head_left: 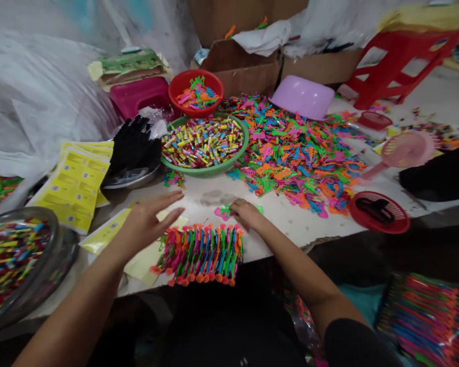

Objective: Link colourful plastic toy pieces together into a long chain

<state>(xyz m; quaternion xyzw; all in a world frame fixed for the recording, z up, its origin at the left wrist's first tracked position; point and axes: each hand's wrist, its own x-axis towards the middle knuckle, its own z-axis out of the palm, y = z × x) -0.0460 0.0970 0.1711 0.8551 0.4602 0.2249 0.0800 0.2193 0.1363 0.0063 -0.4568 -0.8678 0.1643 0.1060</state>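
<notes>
Along the table's front edge lies a row of colourful plastic pieces (202,252), packed side by side in orange, pink, green and blue. My left hand (149,221) hovers at the row's upper left, fingers spread and holding nothing. Just above the row's right end, my right hand (247,213) has its fingers bent together over a few pink and green plastic pieces (224,212) on the table. Beyond them spreads a large loose pile of similar pieces (290,153).
A green basket (247,145) of small wrapped tubes stands behind, with a red bowl (172,92) at its back. Yellow printed sheets (74,188) and a clear basin (53,229) are at left. A red basket (403,221) sits at the right edge.
</notes>
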